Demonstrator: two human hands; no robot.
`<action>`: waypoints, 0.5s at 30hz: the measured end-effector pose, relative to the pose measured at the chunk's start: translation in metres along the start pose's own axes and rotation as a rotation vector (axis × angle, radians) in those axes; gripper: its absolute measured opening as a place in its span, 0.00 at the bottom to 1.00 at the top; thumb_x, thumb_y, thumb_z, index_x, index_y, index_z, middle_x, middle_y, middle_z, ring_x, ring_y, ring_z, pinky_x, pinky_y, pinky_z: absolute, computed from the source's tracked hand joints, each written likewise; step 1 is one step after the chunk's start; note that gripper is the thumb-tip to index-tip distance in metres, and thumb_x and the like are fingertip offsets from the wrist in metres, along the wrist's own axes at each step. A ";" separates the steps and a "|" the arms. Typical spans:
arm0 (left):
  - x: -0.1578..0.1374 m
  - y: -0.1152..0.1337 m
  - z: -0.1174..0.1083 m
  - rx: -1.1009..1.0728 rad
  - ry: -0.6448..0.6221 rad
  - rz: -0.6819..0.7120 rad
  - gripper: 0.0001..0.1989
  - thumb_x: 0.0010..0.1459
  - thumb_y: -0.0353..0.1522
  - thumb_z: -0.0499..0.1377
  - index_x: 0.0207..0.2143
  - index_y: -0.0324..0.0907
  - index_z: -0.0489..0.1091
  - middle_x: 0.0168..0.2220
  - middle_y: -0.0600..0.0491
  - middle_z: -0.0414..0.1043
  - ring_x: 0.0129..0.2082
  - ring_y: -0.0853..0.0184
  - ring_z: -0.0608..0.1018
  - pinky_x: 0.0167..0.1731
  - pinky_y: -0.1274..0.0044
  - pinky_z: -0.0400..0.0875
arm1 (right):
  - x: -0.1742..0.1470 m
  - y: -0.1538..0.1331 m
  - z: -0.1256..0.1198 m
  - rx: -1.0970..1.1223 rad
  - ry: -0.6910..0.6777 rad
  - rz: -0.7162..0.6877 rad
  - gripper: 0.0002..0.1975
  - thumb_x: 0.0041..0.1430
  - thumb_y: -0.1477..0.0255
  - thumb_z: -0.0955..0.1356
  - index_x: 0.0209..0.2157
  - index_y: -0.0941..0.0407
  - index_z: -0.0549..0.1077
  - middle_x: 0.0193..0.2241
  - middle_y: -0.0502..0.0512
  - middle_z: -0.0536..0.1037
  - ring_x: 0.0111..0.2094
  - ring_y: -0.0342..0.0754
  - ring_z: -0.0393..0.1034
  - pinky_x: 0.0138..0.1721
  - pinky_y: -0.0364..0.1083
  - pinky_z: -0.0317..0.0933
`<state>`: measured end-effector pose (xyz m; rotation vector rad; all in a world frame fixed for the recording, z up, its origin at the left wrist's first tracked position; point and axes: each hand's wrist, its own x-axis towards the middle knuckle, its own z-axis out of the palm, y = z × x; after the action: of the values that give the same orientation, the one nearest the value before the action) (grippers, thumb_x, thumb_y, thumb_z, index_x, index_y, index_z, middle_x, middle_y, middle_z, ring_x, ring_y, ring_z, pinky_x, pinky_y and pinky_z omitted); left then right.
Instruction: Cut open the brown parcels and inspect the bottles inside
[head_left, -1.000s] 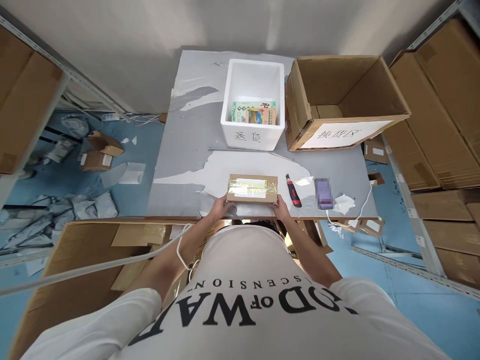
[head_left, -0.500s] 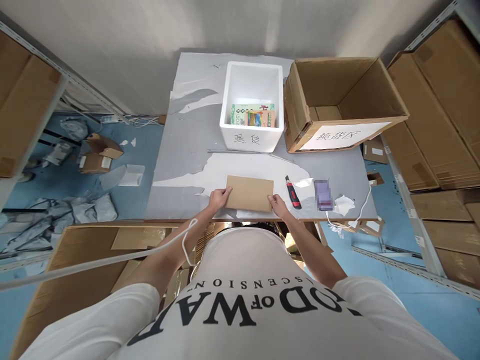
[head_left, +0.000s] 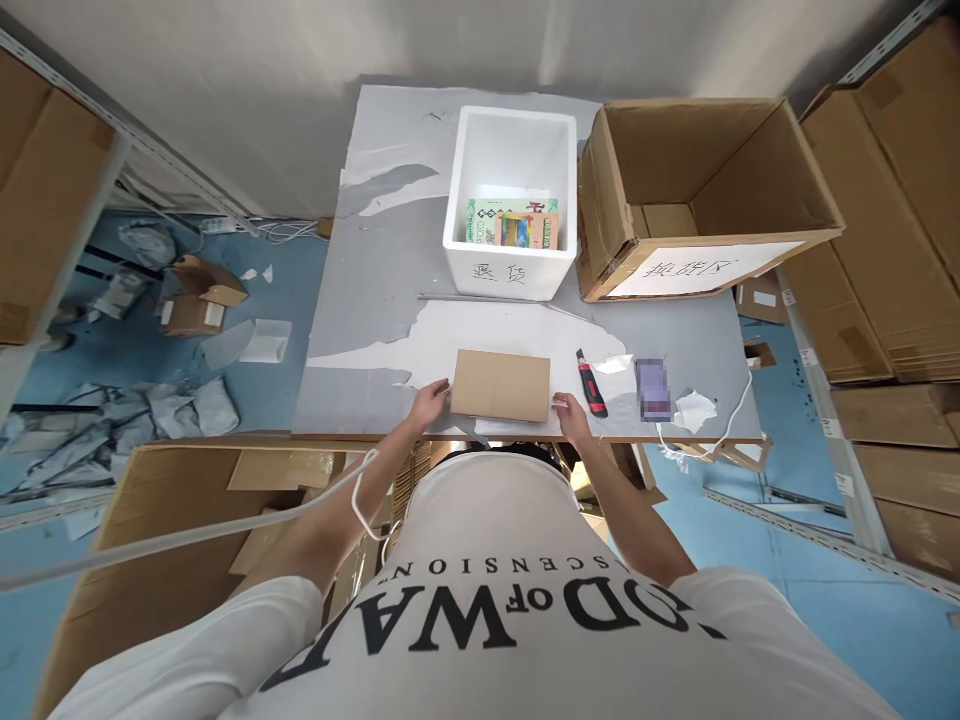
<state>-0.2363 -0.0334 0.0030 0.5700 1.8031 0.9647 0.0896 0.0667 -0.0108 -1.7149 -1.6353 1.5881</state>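
A small flat cardboard box (head_left: 501,386) lies near the front edge of the table. By its left side is my left hand (head_left: 430,405), fingers stretched forward and holding nothing. My right hand (head_left: 572,415) rests just off the right side, its fingers loosely apart and bare. To the right of that hand lies a red and black utility knife (head_left: 591,384). Behind the small box stands a white foam box (head_left: 511,272) with handwritten characters on its front. Inside it are a green printed booklet (head_left: 481,222) and an orange printed one (head_left: 543,232).
A large open cardboard carton (head_left: 675,270) with a paper label stands at the table's back right. A pixelated purple device (head_left: 653,390) with a white cable lies beside paper scraps (head_left: 695,410). Another big carton (head_left: 172,540) is below on the left. Stacked cartons (head_left: 892,240) fill the right shelf.
Both hands have let go of the small cardboard box and moved slightly outward from its sides. The box stays flat on the table. The camera view has shifted a little.
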 end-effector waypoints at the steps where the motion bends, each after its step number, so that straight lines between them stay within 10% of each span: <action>1: -0.004 -0.007 -0.003 0.016 -0.038 0.022 0.23 0.47 0.39 0.63 0.46 0.39 0.75 0.42 0.47 0.79 0.46 0.56 0.78 0.50 0.68 0.69 | -0.003 0.007 0.000 -0.010 -0.007 -0.012 0.22 0.54 0.65 0.64 0.52 0.53 0.67 0.55 0.62 0.71 0.51 0.55 0.71 0.53 0.57 0.63; 6: -0.015 -0.037 -0.003 0.266 -0.228 0.235 0.29 0.45 0.37 0.64 0.52 0.43 0.71 0.50 0.50 0.76 0.52 0.54 0.75 0.56 0.66 0.66 | -0.013 0.021 0.013 -0.050 -0.120 -0.136 0.38 0.44 0.72 0.69 0.60 0.50 0.60 0.61 0.59 0.64 0.60 0.58 0.62 0.61 0.62 0.56; 15: -0.034 0.005 0.000 0.325 -0.144 0.317 0.27 0.59 0.48 0.53 0.51 0.39 0.73 0.43 0.49 0.79 0.42 0.59 0.78 0.43 0.73 0.70 | -0.010 -0.029 -0.005 0.094 -0.174 -0.176 0.19 0.55 0.55 0.66 0.44 0.51 0.66 0.47 0.57 0.75 0.50 0.52 0.69 0.51 0.53 0.63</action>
<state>-0.2226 -0.0559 0.0256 1.1267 1.7812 0.8151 0.0816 0.0700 0.0190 -1.3792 -1.7083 1.7375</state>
